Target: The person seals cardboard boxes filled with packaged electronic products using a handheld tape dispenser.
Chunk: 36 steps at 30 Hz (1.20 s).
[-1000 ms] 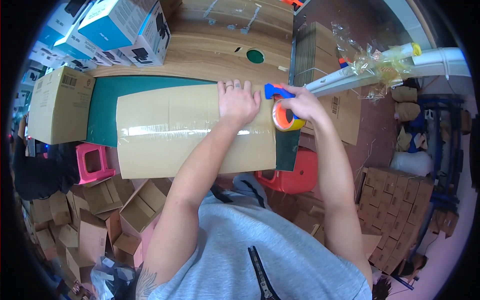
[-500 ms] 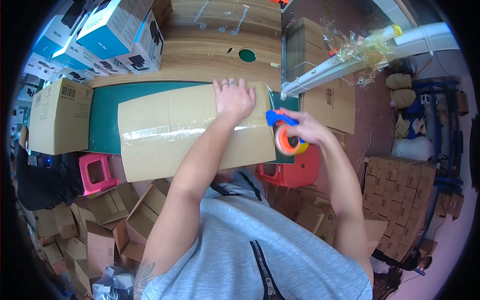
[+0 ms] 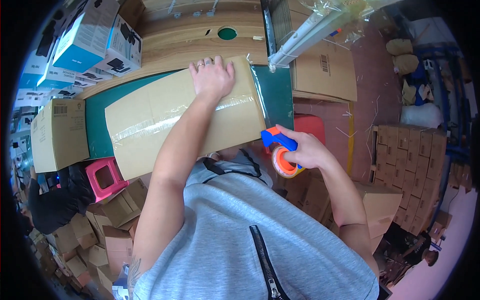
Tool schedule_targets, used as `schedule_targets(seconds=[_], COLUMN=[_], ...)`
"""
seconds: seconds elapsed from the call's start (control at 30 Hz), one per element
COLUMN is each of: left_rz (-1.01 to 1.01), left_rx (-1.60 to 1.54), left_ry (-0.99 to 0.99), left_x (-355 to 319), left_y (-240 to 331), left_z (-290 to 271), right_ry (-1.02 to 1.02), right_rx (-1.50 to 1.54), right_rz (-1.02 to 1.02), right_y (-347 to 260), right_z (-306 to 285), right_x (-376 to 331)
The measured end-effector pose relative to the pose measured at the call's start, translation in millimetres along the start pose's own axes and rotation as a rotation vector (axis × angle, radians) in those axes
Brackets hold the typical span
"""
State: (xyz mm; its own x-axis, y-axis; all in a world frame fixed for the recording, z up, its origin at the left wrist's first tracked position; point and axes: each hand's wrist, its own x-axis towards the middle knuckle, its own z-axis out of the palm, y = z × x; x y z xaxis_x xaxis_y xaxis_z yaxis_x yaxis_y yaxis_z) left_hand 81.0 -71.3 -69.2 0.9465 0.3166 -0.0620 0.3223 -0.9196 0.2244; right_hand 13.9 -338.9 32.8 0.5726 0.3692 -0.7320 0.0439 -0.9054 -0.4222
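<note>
A long brown cardboard box [image 3: 232, 126] lies on the green table mat [image 3: 95, 110], with a shiny strip of clear tape along the middle of its top. My left hand [image 3: 214, 81] rests flat on the far right part of the box, fingers apart. In my right hand [image 3: 311, 150] is a blue and orange tape dispenser [image 3: 283, 141] holding a roll of tape. Its head is at the near right corner of the box. Clear tape [image 3: 256, 90] runs along the box's right edge.
Blue and white product boxes [image 3: 85, 37] are stacked at the far left, above a closed carton [image 3: 60, 132]. A pink stool [image 3: 106, 177] and open cartons [image 3: 120, 200] stand below. Flattened cardboard [image 3: 325, 70] and a white post [image 3: 300, 42] are at the right.
My right hand has brought the tape dispenser nearer to me, down along the box's right edge to its near corner. My left hand still presses on the box. The whole view has shifted slightly.
</note>
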Motion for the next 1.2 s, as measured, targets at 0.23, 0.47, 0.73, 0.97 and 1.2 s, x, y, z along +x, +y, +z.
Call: schedule_targets(seconds=[0.23,0.47,0.73,0.97,1.2], left_rz=[-0.005,1.174,1.060,0.915,0.271], left_rx=[0.009,-0.418,0.859,-0.119,0.097], left_ry=[0.028,-0.009,-0.186,-0.770,0.096], left_x=[-4,-61,-131,-109,12], left_y=[-1,11,80,121,67], left_z=[8,17,9,26,25], right_ry=[-0.004,0.077,-0.157,-0.020,-0.245], right_rx=[0.018,-0.345,-0.557,0.774,0.715], right_rz=[-0.035,-0.043,0.069,-0.037,-0.091], right_y=[17,-13,25,181,203], right_z=[21,22,10,6,-41], right_x=[-16,-5,60,79,103])
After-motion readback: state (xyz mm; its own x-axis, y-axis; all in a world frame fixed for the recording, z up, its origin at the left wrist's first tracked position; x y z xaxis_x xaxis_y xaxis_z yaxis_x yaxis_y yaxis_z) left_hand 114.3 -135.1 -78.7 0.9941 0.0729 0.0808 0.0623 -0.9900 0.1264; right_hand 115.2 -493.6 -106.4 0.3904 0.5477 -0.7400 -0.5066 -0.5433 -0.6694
